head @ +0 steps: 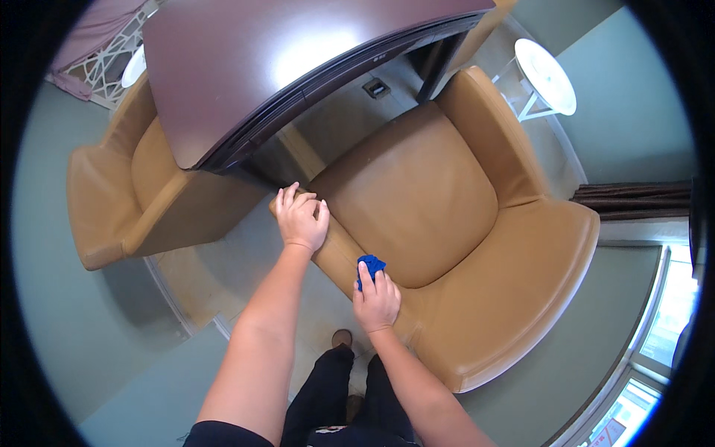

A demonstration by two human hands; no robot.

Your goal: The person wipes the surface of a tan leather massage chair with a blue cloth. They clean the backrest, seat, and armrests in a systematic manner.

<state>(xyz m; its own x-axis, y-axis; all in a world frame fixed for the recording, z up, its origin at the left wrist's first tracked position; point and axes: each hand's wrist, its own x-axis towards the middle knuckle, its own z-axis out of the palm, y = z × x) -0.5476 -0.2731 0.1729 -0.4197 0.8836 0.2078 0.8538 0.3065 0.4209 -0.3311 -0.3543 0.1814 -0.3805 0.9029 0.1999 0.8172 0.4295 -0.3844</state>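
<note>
Before me stands a tan leather-look armchair [413, 190] with a padded seat. My left hand [301, 220] rests on the front end of its near armrest [341, 246], fingers spread and holding nothing. Further back along the same armrest, where it meets the backrest [503, 290], my right hand [377, 302] presses a crumpled blue cloth [371, 267] against the leather. Part of the cloth is hidden under the fingers.
A dark reddish-brown table [240, 61] with a glossy top stands just beyond the chair. Another tan armchair [162, 207] is at the left. A round white side table [544, 75] stands at the far right, near the wall. Windows [670, 313] are at the right edge.
</note>
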